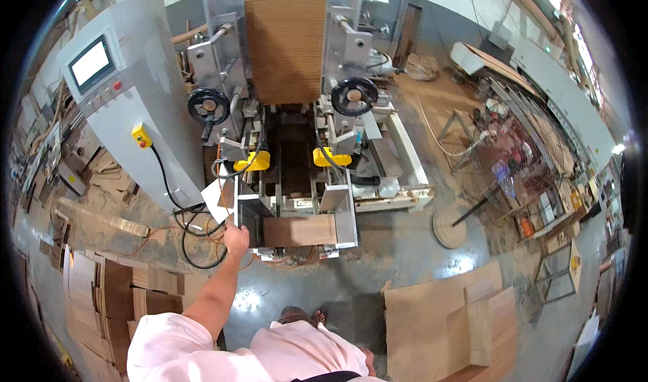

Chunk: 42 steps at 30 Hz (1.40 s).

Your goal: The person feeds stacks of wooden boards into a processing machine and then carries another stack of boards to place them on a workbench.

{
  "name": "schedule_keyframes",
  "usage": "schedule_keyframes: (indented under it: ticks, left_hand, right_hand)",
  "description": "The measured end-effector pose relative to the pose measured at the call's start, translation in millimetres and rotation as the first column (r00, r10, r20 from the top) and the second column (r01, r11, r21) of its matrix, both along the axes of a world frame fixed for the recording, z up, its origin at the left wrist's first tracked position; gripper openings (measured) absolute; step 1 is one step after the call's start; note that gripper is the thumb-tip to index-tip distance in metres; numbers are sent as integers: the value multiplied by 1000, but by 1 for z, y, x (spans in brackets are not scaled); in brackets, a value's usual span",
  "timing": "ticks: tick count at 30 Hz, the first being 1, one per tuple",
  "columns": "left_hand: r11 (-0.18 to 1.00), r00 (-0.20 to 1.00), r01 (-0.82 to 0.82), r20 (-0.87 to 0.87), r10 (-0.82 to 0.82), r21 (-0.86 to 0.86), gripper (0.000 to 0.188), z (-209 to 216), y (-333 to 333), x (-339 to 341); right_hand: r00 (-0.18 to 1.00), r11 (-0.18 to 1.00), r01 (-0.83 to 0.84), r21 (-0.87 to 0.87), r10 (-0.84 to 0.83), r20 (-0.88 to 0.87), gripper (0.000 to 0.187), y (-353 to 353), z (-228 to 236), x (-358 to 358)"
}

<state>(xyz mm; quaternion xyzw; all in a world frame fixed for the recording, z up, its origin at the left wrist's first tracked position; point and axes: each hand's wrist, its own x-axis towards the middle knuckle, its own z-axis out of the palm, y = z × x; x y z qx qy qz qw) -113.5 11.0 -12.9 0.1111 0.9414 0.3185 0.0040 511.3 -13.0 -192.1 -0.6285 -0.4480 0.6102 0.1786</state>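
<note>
My left hand (pixel 236 239) reaches forward to the left side of a machine, its fingers closed at the near end of a thin brown board (pixel 228 194). The board stands beside the machine's left metal bracket (pixel 251 208), with a white sheet (pixel 214 198) to its left. Between the left and right brackets lies a flat wooden panel (pixel 299 231). At the lower edge, a small patch of skin beside my pink shirt may be my right hand (pixel 368 360); no fingers can be made out there.
Behind the panel, a tall stack of brown boards (pixel 286 48) stands between two handwheels (pixel 354 96). A grey control cabinet (pixel 135 112) is at left, black cables (pixel 196 241) on the floor. Wood piles lie at lower left (pixel 118 294) and lower right (pixel 432 314); a round-based stand (pixel 449 228) is at right.
</note>
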Motion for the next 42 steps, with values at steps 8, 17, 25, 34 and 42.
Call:
schedule_keyframes:
  ticks: [8,17,25,34,42]
  left_hand:
    - [998,1000,-7,5,7,-59,31,15,21,15]
    - [998,979,45,199,-50,31,35,31,20,11]
    - [841,802,-186,573,-169,509,59,-29,-82,62]
    - [808,365,-546,805,468,-222,60,-128,-387,293]
    - [536,282,-820,673,684,-201,52,-171,-541,402]
  right_hand:
    - [999,996,-23,-87,26,36,38,29,-38,6]
    - [992,938,-115,-328,94,-79,41,67,3,-34]
    - [943,819,-331,-468,307,-129,45,124,-5,32]
    - [757,713,-567,-411,649,81,50,170,44,-103]
    - [596,597,-733,-325,795,115,53,35,101,-255]
